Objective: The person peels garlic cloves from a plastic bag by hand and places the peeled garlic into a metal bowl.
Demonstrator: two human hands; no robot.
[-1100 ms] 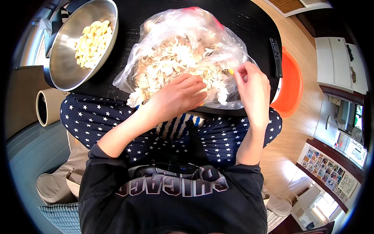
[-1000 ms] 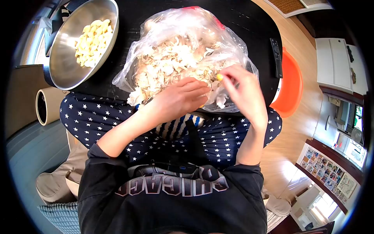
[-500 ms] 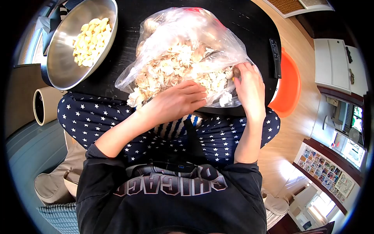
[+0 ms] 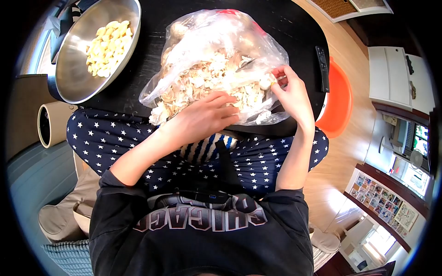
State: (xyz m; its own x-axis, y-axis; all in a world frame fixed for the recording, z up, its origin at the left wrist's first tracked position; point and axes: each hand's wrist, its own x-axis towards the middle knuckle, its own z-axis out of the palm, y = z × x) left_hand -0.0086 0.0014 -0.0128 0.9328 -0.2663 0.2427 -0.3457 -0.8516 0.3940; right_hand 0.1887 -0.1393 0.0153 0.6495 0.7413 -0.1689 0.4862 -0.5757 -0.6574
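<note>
A clear plastic bag [image 4: 221, 32] lies on the black table in front of me, its mouth facing my lap. Papery garlic skins [image 4: 202, 73] fill the opening and spill toward the near edge. My left hand [image 4: 207, 115] rests over the skins at the bag's mouth, fingers fairly straight and slightly apart, the fingertips partly hidden. At the bag's right side, my right hand [image 4: 292, 94] pinches a whitish garlic bulb [image 4: 266, 81] between thumb and fingers.
On the left stands a steel bowl [image 4: 73, 85] with many peeled garlic cloves [image 4: 109, 48] in it. A black remote control [image 4: 322, 69] lies near the right edge of the table [image 4: 304, 27]. Beyond that edge is an orange seat [image 4: 338, 101]. My crossed legs [image 4: 110, 133] sit against the near edge.
My right hand has turned and shifted slightly left, and a whitish bulb now shows at its fingertips. My left hand has moved slightly left, staying over the skins.
</note>
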